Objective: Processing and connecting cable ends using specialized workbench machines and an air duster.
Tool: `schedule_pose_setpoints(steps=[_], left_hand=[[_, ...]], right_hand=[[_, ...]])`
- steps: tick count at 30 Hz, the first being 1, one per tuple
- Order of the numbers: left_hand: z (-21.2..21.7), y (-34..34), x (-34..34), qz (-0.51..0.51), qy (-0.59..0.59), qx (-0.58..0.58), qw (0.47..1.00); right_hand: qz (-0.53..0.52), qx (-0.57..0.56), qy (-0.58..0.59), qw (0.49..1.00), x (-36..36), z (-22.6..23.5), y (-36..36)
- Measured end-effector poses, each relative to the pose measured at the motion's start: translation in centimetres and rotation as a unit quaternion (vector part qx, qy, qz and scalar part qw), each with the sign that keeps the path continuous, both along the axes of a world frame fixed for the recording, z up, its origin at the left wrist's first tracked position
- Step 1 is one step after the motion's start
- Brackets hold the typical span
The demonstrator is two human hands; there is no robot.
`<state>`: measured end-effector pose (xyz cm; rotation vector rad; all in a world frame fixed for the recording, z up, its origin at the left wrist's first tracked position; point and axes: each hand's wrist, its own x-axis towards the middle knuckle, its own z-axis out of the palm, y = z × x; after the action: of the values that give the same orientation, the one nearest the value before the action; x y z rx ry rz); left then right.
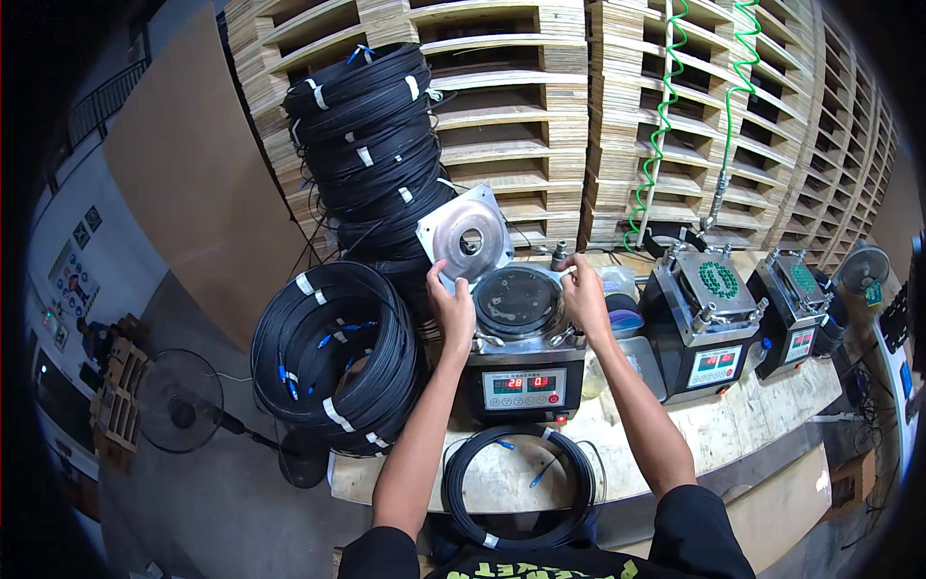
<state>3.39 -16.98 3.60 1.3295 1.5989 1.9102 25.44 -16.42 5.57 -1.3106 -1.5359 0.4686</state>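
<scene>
cable coils (333,357) crowding left, bench front (743,425) seemingly open

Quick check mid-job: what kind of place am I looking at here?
Likely a cable workshop or factory floor: stacked wooden pallets, piles of coiled black cable, and benchtop machines with digital readouts on a worn workbench.

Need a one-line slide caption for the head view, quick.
Left hand and right hand on a benchtop machine, its square metal lid raised.

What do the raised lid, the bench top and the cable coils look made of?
Lid: bare metal, likely aluminium, by its dull silvery sheen. Bench top: unfinished wood, pale, grainy and stained. Cable coils: black plastic-jacketed cable, slightly glossy, bound with white tape.
</scene>
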Motion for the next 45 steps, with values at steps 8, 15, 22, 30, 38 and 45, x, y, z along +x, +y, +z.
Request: schedule_pose_setpoints(steps=[8, 15, 22, 30, 38, 45], left_hand=[[-1.6, 1.5, -1.4, -0.044, 0.036, 0.008, 0.998], [0.8, 0.5, 0.5, -0.056, 0.09, -0.052, 0.993], [1.4, -0.8, -0.2, -0.026, 0.095, -0.046, 0.994], [1.1, -1.1, 0.9, -0.02, 0.066, -0.094, 0.993], [1.2, -1.2, -0.4, 0.003, 0.056, -0.078, 0.995], [-0.3, 0.4, 0.7, 0.031, 0.139, -0.063, 0.988]], right_hand=[[0.01, 0.029, 0.012, 0.999, 0.1, -1.4, 1.2], [-0.031, 0.123, 0.017, 0.992, 9.6, 0.1, 4.9], [-0.327, 0.12, -0.023, 0.937, 30.7, 4.5, 14.8], [-0.381, -0.066, -0.126, 0.914, 39.7, 1.7, 24.3], [-0.264, 0.003, -0.153, 0.952, 34.5, 4.0, 20.7], [-0.072, 0.075, -0.084, 0.991, 30.0, 6.2, 13.4]])
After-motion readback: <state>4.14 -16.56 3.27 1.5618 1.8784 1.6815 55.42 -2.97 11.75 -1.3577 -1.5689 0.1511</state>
